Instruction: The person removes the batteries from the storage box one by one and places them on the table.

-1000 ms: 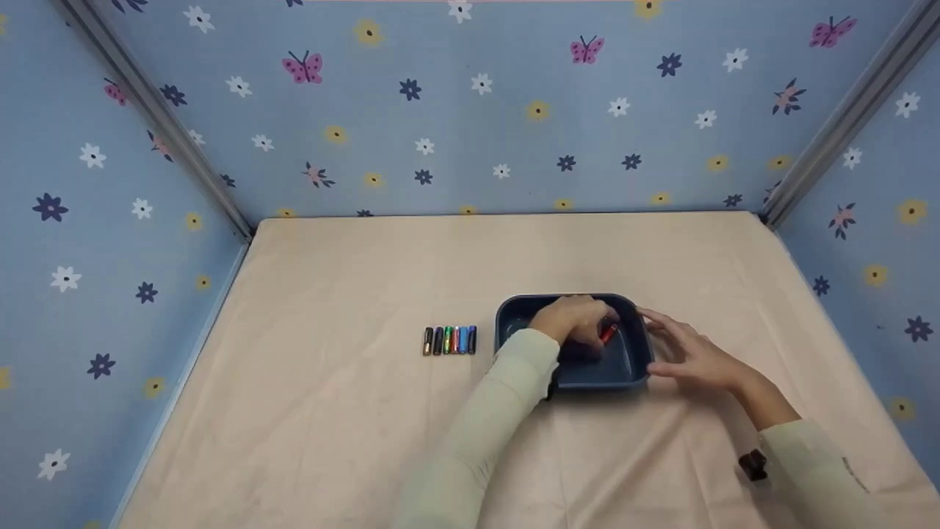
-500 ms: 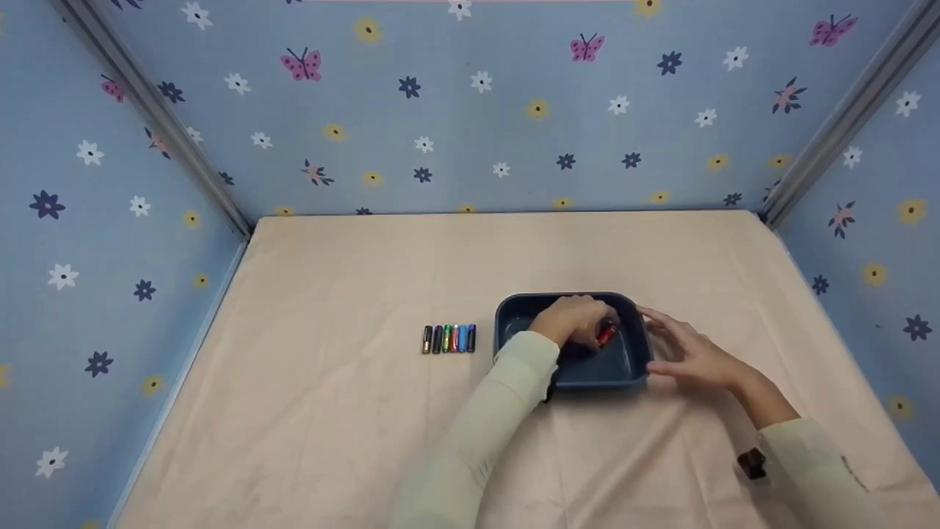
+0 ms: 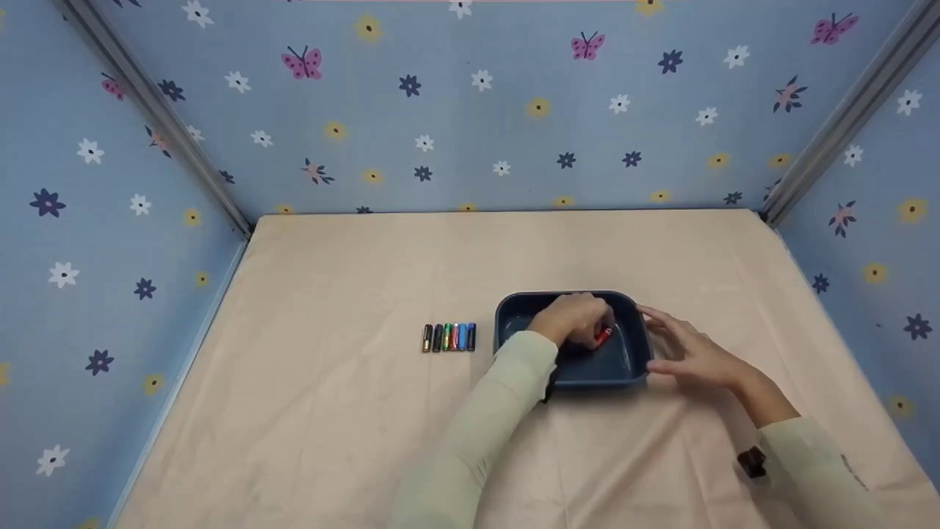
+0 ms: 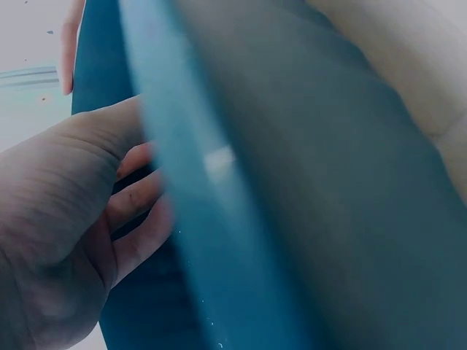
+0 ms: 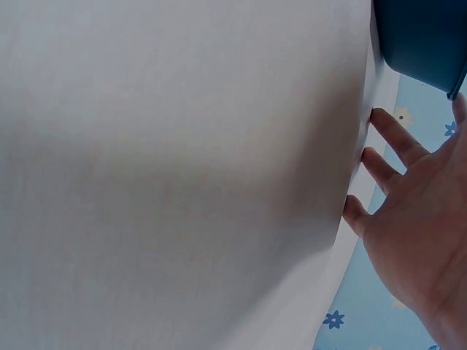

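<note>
beige cloth, left hand (image 3: pixel 571 317) gripping red battery (image 3: pixel 603 336) diagonally in tray (image 3: pixel 631 367)

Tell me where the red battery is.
In the head view, the red battery sits inside the blue tray, right of centre, pinched by the left hand.

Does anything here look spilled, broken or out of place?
Nothing stands out. The batteries lie in a neat row left of the blue tray, the left hand holds a red one inside it, and the right hand rests beside it.

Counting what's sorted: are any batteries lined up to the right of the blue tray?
No, the row of batteries lies on the cloth left of the blue tray.
</note>
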Demonstrator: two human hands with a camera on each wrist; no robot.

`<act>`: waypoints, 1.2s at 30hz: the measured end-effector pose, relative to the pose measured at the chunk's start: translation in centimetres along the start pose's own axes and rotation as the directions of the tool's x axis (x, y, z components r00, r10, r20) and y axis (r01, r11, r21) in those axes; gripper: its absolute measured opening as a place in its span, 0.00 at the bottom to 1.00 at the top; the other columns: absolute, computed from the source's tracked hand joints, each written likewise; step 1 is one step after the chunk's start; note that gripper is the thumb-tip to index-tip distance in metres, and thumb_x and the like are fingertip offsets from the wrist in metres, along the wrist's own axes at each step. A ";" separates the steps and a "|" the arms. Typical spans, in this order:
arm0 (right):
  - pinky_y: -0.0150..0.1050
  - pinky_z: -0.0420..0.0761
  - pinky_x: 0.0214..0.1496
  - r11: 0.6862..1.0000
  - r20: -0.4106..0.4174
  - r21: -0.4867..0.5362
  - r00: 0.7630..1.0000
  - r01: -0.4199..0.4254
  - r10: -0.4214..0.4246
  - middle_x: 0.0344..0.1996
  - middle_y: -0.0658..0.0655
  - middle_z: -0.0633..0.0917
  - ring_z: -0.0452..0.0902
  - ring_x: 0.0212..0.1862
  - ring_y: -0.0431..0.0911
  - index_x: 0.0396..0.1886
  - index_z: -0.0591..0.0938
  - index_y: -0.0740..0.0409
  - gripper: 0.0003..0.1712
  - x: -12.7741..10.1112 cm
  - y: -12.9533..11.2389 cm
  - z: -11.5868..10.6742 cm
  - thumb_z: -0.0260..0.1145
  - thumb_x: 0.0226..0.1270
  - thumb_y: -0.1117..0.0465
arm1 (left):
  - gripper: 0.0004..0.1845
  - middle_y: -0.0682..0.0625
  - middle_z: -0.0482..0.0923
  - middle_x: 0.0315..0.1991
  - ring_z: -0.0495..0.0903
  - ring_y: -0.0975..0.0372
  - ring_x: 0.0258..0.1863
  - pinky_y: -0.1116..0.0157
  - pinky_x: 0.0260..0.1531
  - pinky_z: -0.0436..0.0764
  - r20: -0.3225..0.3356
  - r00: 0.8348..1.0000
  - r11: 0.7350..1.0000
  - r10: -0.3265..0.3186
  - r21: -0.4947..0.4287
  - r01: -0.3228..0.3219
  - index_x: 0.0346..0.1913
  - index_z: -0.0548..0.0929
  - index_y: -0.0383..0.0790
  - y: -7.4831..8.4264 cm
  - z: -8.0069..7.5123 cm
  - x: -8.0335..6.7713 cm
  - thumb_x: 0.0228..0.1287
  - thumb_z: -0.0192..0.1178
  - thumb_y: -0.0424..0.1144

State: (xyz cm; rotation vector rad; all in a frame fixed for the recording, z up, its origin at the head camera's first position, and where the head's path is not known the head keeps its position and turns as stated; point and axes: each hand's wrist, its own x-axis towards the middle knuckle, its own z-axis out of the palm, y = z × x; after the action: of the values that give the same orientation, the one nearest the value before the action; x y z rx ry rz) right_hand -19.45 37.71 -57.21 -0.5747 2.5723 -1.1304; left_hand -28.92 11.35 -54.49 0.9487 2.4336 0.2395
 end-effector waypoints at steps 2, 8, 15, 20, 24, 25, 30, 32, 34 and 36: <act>0.88 0.50 0.79 1.000 -0.001 -0.007 1.000 -0.007 0.007 0.85 0.69 0.71 0.61 0.86 0.75 0.93 0.60 0.37 0.55 0.0 0.0 0.0 0.79 0.74 0.53 | 0.26 0.55 0.89 0.48 0.82 0.62 0.45 0.64 0.56 0.84 -0.013 1.000 1.000 0.003 0.003 -0.003 0.72 0.87 0.55 0.2 -0.1 -0.4 0.74 0.74 0.40; 0.88 0.50 0.79 1.000 0.001 -0.015 1.000 -0.005 0.005 0.86 0.69 0.70 0.61 0.86 0.75 0.93 0.59 0.34 0.55 0.2 0.3 0.1 0.78 0.75 0.52 | 0.25 0.54 0.89 0.51 0.82 0.61 0.47 0.64 0.57 0.85 -0.014 1.000 1.000 -0.010 0.001 0.010 0.72 0.87 0.53 0.6 -0.5 -1.5 0.75 0.74 0.40; 0.87 0.51 0.79 1.000 -0.006 -0.023 1.000 0.001 -0.001 0.84 0.68 0.73 0.61 0.85 0.74 0.93 0.60 0.37 0.55 0.1 0.1 0.0 0.79 0.74 0.52 | 0.23 0.53 0.91 0.56 0.83 0.61 0.49 0.63 0.62 0.86 -0.017 1.000 0.999 0.011 0.030 -0.010 0.67 0.90 0.51 0.5 -1.8 -2.1 0.70 0.77 0.41; 0.87 0.53 0.80 1.000 -0.012 -0.026 1.000 -0.006 0.005 0.85 0.68 0.73 0.64 0.85 0.74 0.92 0.62 0.39 0.55 0.1 -0.2 -0.1 0.80 0.73 0.53 | 0.26 0.52 0.90 0.63 0.82 0.60 0.53 0.61 0.67 0.85 0.034 0.999 1.000 -0.007 0.027 0.006 0.69 0.89 0.52 0.5 -2.9 -2.7 0.69 0.80 0.42; 0.87 0.52 0.80 1.000 -0.012 -0.023 1.000 -0.004 0.004 0.85 0.68 0.73 0.65 0.85 0.74 0.92 0.62 0.40 0.55 0.1 -0.3 0.0 0.80 0.73 0.53 | 0.27 0.52 0.90 0.62 0.83 0.60 0.53 0.59 0.67 0.85 0.024 1.000 0.999 0.007 0.050 -0.008 0.68 0.90 0.52 0.1 -3.1 -3.3 0.67 0.81 0.43; 0.87 0.52 0.80 1.000 -0.011 -0.015 1.000 0.002 -0.003 0.85 0.68 0.72 0.65 0.85 0.74 0.92 0.62 0.40 0.55 0.1 -0.3 0.0 0.80 0.73 0.54 | 0.26 0.52 0.91 0.62 0.84 0.60 0.53 0.59 0.67 0.86 0.019 1.000 0.998 0.011 0.055 -0.012 0.67 0.90 0.51 0.0 -3.1 -3.4 0.67 0.81 0.43; 0.88 0.51 0.79 1.000 -0.015 -0.009 1.000 0.023 -0.023 0.87 0.68 0.70 0.67 0.84 0.75 0.92 0.62 0.41 0.54 0.0 -0.2 0.1 0.79 0.73 0.55 | 0.25 0.54 0.93 0.57 0.85 0.60 0.52 0.59 0.66 0.86 0.018 1.000 0.997 0.022 0.072 -0.024 0.66 0.90 0.51 -0.7 -3.2 -4.3 0.67 0.81 0.44; 0.89 0.51 0.79 1.000 -0.014 -0.012 1.000 0.020 -0.021 0.87 0.68 0.69 0.67 0.84 0.75 0.93 0.61 0.40 0.54 0.0 -0.2 0.2 0.79 0.73 0.55 | 0.25 0.54 0.93 0.55 0.85 0.60 0.51 0.59 0.66 0.86 0.023 0.999 0.996 0.029 0.081 -0.030 0.67 0.89 0.51 -1.0 -3.3 -4.6 0.68 0.80 0.44; 0.89 0.51 0.79 1.000 -0.015 -0.014 1.000 0.012 -0.013 0.87 0.68 0.69 0.66 0.85 0.75 0.93 0.61 0.39 0.54 0.0 -0.2 0.2 0.79 0.73 0.54 | 0.26 0.53 0.93 0.53 0.85 0.61 0.50 0.59 0.66 0.86 0.021 0.999 0.996 0.035 0.085 -0.037 0.68 0.89 0.51 -1.2 -3.5 -5.0 0.69 0.80 0.44; 0.89 0.51 0.79 1.000 -0.016 -0.012 1.000 0.006 -0.006 0.87 0.68 0.70 0.65 0.85 0.75 0.93 0.61 0.39 0.55 0.0 -0.2 0.1 0.79 0.73 0.54 | 0.27 0.52 0.93 0.53 0.84 0.61 0.50 0.59 0.66 0.85 0.011 0.999 0.995 0.041 0.086 -0.042 0.69 0.88 0.50 -1.5 -3.6 -5.4 0.68 0.80 0.43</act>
State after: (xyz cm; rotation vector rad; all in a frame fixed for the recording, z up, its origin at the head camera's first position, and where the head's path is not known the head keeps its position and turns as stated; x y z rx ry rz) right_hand -19.33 37.53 -57.13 -0.5782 2.5943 -1.1268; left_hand -28.29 6.70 -49.80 1.0364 2.4342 0.1455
